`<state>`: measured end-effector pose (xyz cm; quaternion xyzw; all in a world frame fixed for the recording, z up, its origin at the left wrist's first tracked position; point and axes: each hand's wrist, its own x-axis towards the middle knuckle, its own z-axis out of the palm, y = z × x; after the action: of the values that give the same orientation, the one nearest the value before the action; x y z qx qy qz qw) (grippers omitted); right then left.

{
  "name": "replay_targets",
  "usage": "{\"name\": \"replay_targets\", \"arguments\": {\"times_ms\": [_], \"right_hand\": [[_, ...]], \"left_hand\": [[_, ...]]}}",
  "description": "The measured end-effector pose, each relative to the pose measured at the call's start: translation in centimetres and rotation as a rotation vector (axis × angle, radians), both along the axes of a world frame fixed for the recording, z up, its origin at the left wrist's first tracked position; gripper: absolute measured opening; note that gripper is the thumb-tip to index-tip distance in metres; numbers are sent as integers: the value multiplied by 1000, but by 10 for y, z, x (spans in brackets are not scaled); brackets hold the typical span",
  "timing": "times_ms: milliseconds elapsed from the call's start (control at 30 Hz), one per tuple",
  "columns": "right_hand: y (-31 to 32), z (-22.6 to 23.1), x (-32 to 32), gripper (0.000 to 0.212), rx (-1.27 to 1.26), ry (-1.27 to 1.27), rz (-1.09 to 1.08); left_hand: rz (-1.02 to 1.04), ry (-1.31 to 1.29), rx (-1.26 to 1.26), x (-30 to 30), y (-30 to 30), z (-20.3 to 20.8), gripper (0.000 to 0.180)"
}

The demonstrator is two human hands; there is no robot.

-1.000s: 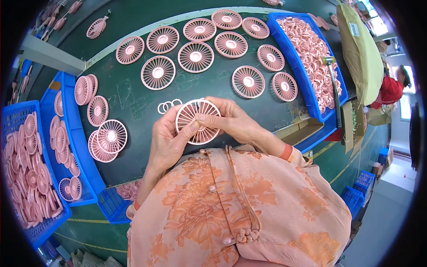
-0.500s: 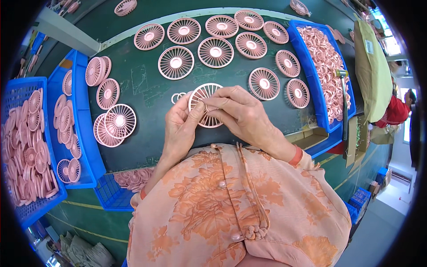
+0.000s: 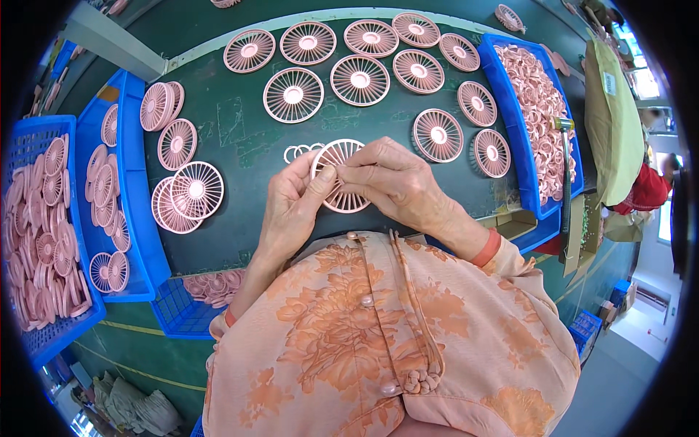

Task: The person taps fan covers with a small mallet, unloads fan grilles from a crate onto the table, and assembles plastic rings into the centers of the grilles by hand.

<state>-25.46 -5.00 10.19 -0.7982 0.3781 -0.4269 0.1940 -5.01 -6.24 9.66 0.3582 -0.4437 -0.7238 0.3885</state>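
Over the table in front of me, a round pink fan grille [image 3: 346,200] with radial spokes is held tilted. My left hand [image 3: 297,197] is closed on its left rim, the thumb lying across the front near the centre. The fingers of my right hand [image 3: 397,178] are pinched together against the middle of the grille; whatever they grip there is hidden. Just beyond my left fingers, a few small pale pink rings [image 3: 301,151] lie in a row. Several like grilles [image 3: 360,79] are spread in rows farther back, and a small overlapping pile of grilles [image 3: 195,190] lies to the left.
At the right, a hammer [image 3: 566,156] rests across a blue tray [image 3: 486,54] full of small pink rings. Blue crates [image 3: 151,247] of grilles stand at the left, with another blue basket [image 3: 175,313] below the table edge. Beyond the right-hand tray is a yellowish-green sack [image 3: 611,131].
Both hands stay on the same grille with almost the same grip. My right fingers have shifted slightly at its centre. The whole view has tilted a little.
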Motion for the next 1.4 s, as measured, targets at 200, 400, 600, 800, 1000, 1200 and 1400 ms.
{"name": "replay_targets", "arguments": {"times_ms": [200, 400, 600, 800, 1000, 1200, 1400], "right_hand": [[2, 8, -6, 39, 104, -92, -168], [34, -18, -53, 50, 74, 288, -741], [28, -41, -77, 46, 33, 384, -737], [34, -12, -105, 46, 115, 227, -654], [65, 10, -133, 29, 69, 53, -939], [64, -2, -116, 27, 57, -115, -868], [35, -5, -59, 19, 135, -19, -475]], "left_hand": [[45, 32, 8, -9, -6, 7, 36], [187, -267, -466, -16, -6, 4, 27], [-38, -451, -1304, -51, -12, -19, 27], [-301, -479, -1515, -92, -5, -36, 28], [-430, -434, -1474, -131, 3, -44, 40], [-365, -405, -1400, -129, -3, -43, 37], [-35, -510, -1294, -54, -11, -25, 27]]}}
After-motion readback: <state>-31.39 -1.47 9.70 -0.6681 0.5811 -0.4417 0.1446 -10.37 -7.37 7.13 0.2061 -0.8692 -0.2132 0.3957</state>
